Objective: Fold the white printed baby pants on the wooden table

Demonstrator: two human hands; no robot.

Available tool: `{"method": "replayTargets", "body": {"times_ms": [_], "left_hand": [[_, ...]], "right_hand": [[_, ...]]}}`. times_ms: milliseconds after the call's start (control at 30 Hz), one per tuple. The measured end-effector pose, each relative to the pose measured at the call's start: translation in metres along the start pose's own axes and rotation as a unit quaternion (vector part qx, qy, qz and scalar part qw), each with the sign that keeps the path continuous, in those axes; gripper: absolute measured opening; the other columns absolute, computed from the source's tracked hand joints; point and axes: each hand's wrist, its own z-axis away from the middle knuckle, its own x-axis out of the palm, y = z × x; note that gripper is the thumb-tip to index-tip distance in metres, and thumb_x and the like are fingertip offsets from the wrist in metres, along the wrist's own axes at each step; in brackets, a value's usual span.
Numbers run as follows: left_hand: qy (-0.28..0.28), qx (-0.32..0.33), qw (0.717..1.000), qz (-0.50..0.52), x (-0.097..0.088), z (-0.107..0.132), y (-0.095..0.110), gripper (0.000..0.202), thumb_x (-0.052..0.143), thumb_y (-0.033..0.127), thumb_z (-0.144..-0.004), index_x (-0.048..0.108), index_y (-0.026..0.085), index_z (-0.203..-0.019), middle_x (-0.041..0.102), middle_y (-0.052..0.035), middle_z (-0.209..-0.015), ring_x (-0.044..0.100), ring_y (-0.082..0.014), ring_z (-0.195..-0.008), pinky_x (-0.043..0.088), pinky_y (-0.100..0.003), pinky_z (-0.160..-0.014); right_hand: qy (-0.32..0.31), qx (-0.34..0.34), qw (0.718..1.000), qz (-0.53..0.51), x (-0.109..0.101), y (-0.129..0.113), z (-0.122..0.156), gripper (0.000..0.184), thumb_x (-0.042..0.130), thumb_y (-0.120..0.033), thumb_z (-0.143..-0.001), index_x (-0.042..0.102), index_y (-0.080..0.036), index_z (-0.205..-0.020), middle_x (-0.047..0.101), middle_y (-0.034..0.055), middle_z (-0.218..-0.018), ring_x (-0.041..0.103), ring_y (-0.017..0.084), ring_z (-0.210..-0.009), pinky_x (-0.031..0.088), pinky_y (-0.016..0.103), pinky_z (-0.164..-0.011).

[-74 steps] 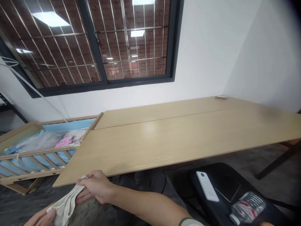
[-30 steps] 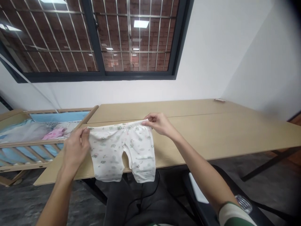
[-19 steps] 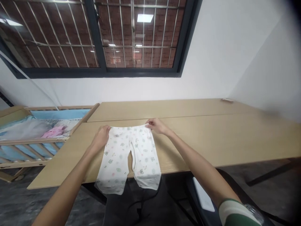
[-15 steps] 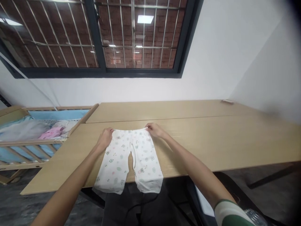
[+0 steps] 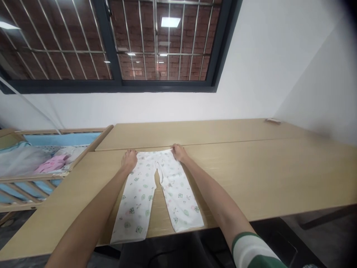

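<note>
A pair of white baby pants with small green and pink prints lies flat on the wooden table, its legs stretched toward me. My left hand holds the waistband at its left end. My right hand pinches the right end of the same waistband. The two legs lie slightly apart, with table surface showing between them. The hands cover only the top corners of the garment.
A wooden crib with blue padding, bedding and a pink garment stands to the left of the table. A small pale item sits at the table's far end. A black chair seat shows below the near edge.
The pants have gone from hanging in the air to lying flat on the table. Both hands have moved forward along with the waistband, and the legs now lie stretched out.
</note>
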Motion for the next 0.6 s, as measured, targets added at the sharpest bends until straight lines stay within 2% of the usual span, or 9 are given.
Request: {"method": "replayTargets", "body": {"times_ms": [67, 167, 300, 367, 500, 600], "left_hand": [[-0.004, -0.005, 1.0, -0.005, 0.0, -0.009, 0.003, 0.033, 0.056, 0.041, -0.099, 0.061, 0.016, -0.119, 0.062, -0.0109, -0.121, 0.062, -0.0232, -0.106, 0.052, -0.044, -0.093], [-0.009, -0.012, 1.0, -0.01, 0.0, -0.018, 0.009, 0.034, 0.06, 0.042, -0.097, 0.061, 0.016, -0.12, 0.062, -0.0098, -0.123, 0.062, -0.0232, -0.107, 0.054, -0.045, -0.093], [-0.017, -0.015, 1.0, -0.015, -0.008, -0.016, 0.019, 0.035, 0.059, 0.041, -0.098, 0.06, 0.017, -0.122, 0.062, -0.0097, -0.124, 0.062, -0.0232, -0.107, 0.054, -0.045, -0.093], [-0.023, -0.01, 1.0, -0.019, -0.016, -0.011, 0.026, 0.033, 0.053, 0.038, -0.1, 0.059, 0.015, -0.122, 0.062, -0.0127, -0.124, 0.062, -0.0247, -0.109, 0.052, -0.045, -0.093], [-0.022, 0.025, 0.999, -0.025, -0.039, 0.005, 0.053, 0.036, 0.036, 0.027, -0.102, 0.053, 0.008, -0.128, 0.056, -0.0257, -0.131, 0.056, -0.0342, -0.123, 0.046, -0.045, -0.097], [-0.044, 0.099, 0.994, -0.022, -0.054, 0.037, 0.087, 0.037, 0.036, 0.028, -0.101, 0.052, 0.009, -0.129, 0.057, -0.0234, -0.132, 0.054, -0.034, -0.125, 0.044, -0.044, -0.099]], "right_hand": [[-0.002, 0.015, 1.0, -0.002, -0.001, 0.001, -0.01, 0.013, 0.056, -0.017, -0.095, 0.064, -0.018, -0.105, 0.068, 0.0106, -0.111, 0.056, 0.023, -0.112, 0.035, 0.034, -0.096], [-0.008, 0.042, 0.999, -0.013, -0.004, 0.0, -0.021, 0.01, 0.061, -0.018, -0.091, 0.065, -0.019, -0.1, 0.07, 0.0065, -0.095, 0.061, 0.02, -0.097, 0.04, 0.03, -0.088], [-0.017, 0.065, 0.997, -0.04, -0.007, -0.002, -0.027, 0.01, 0.064, -0.018, -0.088, 0.066, -0.019, -0.097, 0.07, 0.0013, -0.082, 0.061, 0.015, -0.08, 0.042, 0.025, -0.078], [-0.021, 0.073, 0.996, -0.055, -0.007, -0.003, -0.028, 0.009, 0.064, -0.018, -0.087, 0.067, -0.019, -0.096, 0.07, 0.0006, -0.081, 0.06, 0.013, -0.076, 0.042, 0.024, -0.076], [-0.026, 0.079, 0.993, -0.088, -0.008, -0.001, -0.027, 0.01, 0.065, -0.019, -0.087, 0.067, -0.018, -0.097, 0.07, 0.0003, -0.08, 0.06, 0.012, -0.072, 0.043, 0.022, -0.074], [-0.021, 0.073, 0.991, -0.109, -0.01, 0.002, -0.028, 0.013, 0.069, -0.022, -0.084, 0.068, -0.016, -0.095, 0.071, 0.0013, -0.079, 0.061, 0.013, -0.073, 0.045, 0.021, -0.073]]}}
